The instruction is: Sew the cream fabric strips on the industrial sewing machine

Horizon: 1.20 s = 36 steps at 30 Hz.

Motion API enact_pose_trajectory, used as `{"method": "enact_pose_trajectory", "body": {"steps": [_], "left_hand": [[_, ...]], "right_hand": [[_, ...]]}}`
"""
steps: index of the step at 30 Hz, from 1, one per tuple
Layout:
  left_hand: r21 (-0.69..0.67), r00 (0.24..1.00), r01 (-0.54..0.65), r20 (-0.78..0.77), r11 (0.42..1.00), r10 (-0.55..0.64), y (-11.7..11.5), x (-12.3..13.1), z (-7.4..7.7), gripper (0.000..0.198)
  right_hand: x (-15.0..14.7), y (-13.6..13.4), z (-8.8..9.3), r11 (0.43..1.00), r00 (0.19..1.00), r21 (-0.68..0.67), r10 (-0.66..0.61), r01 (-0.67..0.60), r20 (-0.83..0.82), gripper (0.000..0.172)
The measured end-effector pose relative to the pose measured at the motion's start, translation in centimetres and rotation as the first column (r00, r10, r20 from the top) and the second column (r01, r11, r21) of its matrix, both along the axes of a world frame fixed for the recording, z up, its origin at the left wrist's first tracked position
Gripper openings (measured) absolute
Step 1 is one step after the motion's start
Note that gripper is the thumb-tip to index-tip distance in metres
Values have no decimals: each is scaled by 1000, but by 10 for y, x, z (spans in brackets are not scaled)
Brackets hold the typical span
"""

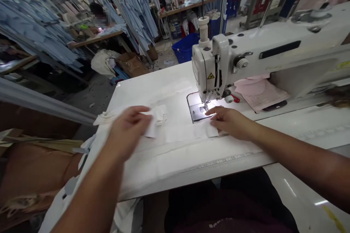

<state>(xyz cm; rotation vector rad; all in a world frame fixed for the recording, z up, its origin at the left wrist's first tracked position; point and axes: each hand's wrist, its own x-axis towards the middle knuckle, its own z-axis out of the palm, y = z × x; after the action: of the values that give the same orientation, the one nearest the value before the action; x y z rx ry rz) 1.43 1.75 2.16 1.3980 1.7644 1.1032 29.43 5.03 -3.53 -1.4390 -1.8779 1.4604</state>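
Front edge: the desk (164, 167) ends just before the person's lap; a ruler scale (218, 164) runs along this side.
Left edge: a bunch of pale cloth (105, 117) lies at it, beyond the left wrist.
Room: white desktop stretches between the strip and the ruler scale, and also behind the scrap toward the far edge; on the right, the machine (237, 54) bounds the space.
Strip: white strip (186, 133) flat on the desk, just in front of the metal plate (196, 112).
Right hand (232, 123): fingers partly bent, forefinger stretched toward the lit needle (206, 105), others touching the strip's right end; whether they pinch it, I cannot tell.
Left hand (127, 129): blurred, fingers curled, thumb near forefinger; a white piece (151, 130) is at the tips, grip unclear.
Scrap: crumpled white scrap (162, 114) just beyond that piece.
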Motion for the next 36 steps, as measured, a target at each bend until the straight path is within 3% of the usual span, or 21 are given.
{"method": "enact_pose_trajectory", "body": {"steps": [4,8,12,14,16,18,20,22,23,28,31,34,36], "left_hand": [[-188,952,305,29,934,-305,21,79,-33,22],[-307,907,419,185,855,-378,27,113,-44,21],[-361,856,470,411,805,-315,29,114,-43,20],[-293,866,466,347,835,-361,32,107,-44,22],[-191,858,514,145,836,-493,37,97,-47,30],[-170,758,636,-45,753,-651,42,89,-47,42],[-255,620,736,-118,627,-776,45,84,-45,40],[-387,525,746,-157,542,-836,47,83,-39,25],[-453,504,720,-179,526,-845,47,82,-36,27],[-666,572,493,-236,559,-786,43,73,-19,47],[-710,506,366,-390,601,-769,39,64,-12,50],[-643,460,322,-536,695,-708,37,62,-12,41],[-522,534,389,-544,759,-648,37,68,-16,32]], "right_hand": [[2,0,-5,998,996,-19,-55,54,-77,28],[5,-1,-7,998,990,3,-61,62,-123,32],[4,-2,-11,996,994,51,-70,75,-88,52],[4,-3,-11,991,996,101,-90,93,-29,50],[3,-5,-10,984,996,154,-86,91,-39,43],[3,-7,-9,976,992,207,-51,74,-113,39],[4,-9,-8,969,982,238,-14,59,-190,38],[5,-10,-9,969,968,236,-9,70,-249,38],[5,-10,-9,970,960,225,-21,86,-278,38],[4,-6,-12,990,913,41,-109,135,-392,40],[1,-4,-15,991,920,-21,-132,133,-369,42],[-2,-4,-19,993,941,-2,-112,118,-319,44],[-4,-4,-21,994,950,19,-94,104,-297,46]]}}
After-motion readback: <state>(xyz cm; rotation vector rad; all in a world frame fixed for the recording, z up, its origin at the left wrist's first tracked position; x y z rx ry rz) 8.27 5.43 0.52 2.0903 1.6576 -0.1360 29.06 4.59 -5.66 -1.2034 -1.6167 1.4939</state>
